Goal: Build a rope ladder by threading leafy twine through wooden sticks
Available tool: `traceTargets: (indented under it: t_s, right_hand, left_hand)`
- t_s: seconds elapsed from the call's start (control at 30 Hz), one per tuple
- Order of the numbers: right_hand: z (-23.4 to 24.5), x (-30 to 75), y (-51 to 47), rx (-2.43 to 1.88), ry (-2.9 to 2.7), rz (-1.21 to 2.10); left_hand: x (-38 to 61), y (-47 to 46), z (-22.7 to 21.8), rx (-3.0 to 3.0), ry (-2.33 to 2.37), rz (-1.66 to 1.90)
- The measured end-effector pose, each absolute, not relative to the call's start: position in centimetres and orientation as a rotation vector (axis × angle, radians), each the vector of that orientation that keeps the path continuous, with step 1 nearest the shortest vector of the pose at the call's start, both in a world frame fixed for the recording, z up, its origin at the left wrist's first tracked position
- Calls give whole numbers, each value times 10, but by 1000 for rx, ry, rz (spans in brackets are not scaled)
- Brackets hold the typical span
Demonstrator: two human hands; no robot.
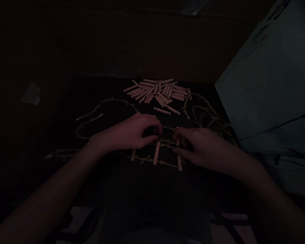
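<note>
My left hand (142,130) is closed, thumb and fingertips pinched at a braided leafy cord (165,140). Close to its fingertips is the upper end of a short pale wooden stick (156,153). My right hand (197,144) curls its thumb and fingers about another wooden stick (179,161), partly covering it. A third stick (133,155) lies under the left hand, mostly hidden. Cord runs through the lower ends of these sticks, joining them like ladder rungs. The light is very dim, so exact fingertip contact is hard to see.
A pile of loose wooden sticks (152,91) with holes near their ends lies at the back of the dark tabletop (104,88). Loose leafy cord (112,99) spreads left, and more cord (210,117) coils right. A pale panel (274,91) stands at the right; a brown wall (142,44) is behind.
</note>
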State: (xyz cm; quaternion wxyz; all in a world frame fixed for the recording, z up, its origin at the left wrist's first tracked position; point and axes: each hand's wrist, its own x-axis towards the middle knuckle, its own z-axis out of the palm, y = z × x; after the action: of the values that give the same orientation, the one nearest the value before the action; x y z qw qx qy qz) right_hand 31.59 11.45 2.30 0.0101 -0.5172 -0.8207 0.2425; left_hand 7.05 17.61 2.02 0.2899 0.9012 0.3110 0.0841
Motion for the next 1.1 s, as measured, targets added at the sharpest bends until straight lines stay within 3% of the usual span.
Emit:
traceTargets:
  t_s: [0.13, 1.1]
  right_hand:
    - [24, 315, 115, -1625, -2561, 754]
    - [23, 314, 116, -1642, -2563, 768]
  left_hand:
    - [70, 179, 16, 2469, 898, 373]
    - [66, 184, 12, 2464, 831, 239]
